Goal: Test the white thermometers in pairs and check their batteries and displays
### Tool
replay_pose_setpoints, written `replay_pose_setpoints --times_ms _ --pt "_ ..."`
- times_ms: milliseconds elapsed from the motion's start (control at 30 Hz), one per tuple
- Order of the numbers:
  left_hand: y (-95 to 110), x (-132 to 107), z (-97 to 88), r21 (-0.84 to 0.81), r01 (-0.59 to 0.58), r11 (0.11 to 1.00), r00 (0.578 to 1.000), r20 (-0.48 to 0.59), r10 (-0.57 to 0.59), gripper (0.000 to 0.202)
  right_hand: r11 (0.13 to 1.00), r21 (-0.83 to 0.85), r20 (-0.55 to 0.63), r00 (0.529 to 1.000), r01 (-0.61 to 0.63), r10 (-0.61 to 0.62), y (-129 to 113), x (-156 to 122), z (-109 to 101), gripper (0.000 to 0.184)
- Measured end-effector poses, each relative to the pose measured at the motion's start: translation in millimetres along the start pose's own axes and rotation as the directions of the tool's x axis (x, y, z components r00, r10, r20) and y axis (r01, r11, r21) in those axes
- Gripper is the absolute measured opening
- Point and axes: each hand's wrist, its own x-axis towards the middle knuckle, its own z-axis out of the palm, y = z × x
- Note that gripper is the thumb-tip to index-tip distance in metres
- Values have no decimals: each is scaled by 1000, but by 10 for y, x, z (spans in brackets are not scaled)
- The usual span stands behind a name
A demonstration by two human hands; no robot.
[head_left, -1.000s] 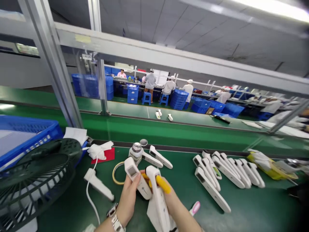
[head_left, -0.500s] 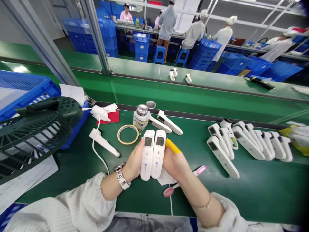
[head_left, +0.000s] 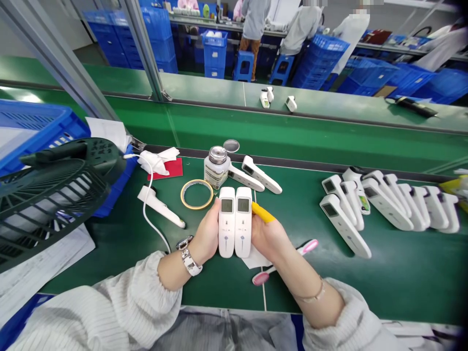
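Grip of left hand (head_left: 207, 235) curled against one white device (head_left: 226, 226), right hand (head_left: 269, 236) grasping a matching device (head_left: 243, 226) alongside

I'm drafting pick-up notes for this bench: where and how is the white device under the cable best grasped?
Probably mid-handle, from above and the right: the white device is lying down with its slim handle uncovered there, while the white cable crosses it nearer the wider head end.

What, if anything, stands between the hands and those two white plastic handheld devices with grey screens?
Nothing visible separates the left hand from the left device; at the right hand, only a yellow finger covering shows beside the right device.
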Motion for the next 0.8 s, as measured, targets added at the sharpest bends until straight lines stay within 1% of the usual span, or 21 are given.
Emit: replay_pose_setpoints --times_ms 133,233,333,467,667,800 --pt "8 8 3 1 -10 1000 1000 -5 10 44 1000 -7 56 998 -28 28 9 26 -32 16" --pt "13 15 2 15 -11 1000 1000 -8 11 44 999 -24 69 997 -31 32 16 41 -44 16" --pt "18 15 6 22 -14 1000 1000 -9 14 43 999 -36 62 998 -28 30 13 41 -34 18" --pt "29 10 17 18 11 1000 1000 4 -11 44 999 -7 29 999 -43 43 -5 27 -4 18" --pt "47 10 25 -15 45 999 999 -6 -45 41 999 8 -15 999 -47 47 -6 22 24 22" --pt "38 13 21 -21 36 999 999 -29 -37 38 999 -8 4 999 -35 35 8 32 7 19"
